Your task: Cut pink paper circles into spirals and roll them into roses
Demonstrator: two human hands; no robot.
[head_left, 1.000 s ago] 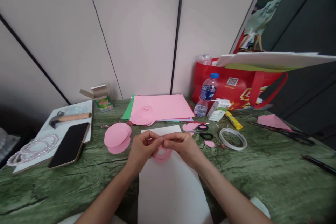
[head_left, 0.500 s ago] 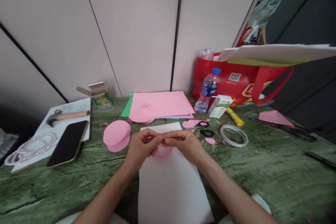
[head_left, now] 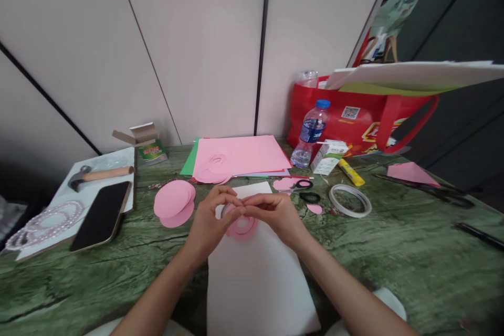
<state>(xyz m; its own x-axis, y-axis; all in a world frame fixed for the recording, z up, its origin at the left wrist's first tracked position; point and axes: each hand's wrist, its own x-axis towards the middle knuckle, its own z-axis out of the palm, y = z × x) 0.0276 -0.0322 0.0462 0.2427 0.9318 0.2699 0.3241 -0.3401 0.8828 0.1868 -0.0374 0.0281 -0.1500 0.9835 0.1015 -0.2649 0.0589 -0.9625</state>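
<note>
My left hand (head_left: 216, 216) and my right hand (head_left: 273, 214) meet fingertip to fingertip over a white board (head_left: 258, 283). Both pinch a curled pink paper strip (head_left: 243, 232), whose loops form a ring just below the fingers. Its upper end is hidden by my fingertips. A thin curved edge shows in the gap between my left thumb and index finger. Left of my hands lies a stack of pink paper circles (head_left: 173, 202). Small black-handled scissors (head_left: 309, 197) lie to the right, on and beside pink paper scraps (head_left: 281, 184).
Behind are pink sheets (head_left: 248, 149), a water bottle (head_left: 311, 134), a small carton (head_left: 328, 158), a glue stick (head_left: 352, 172) and a red bag (head_left: 334, 115). A tape roll (head_left: 350, 200) lies right. A phone (head_left: 103, 215), hammer (head_left: 102, 174) and bead strings (head_left: 47, 223) sit left.
My left fingers have lifted and opened a wider gap above the thumb, showing more of the curved strip. The hands stay together in nearly the same place. The view has shifted slightly.
</note>
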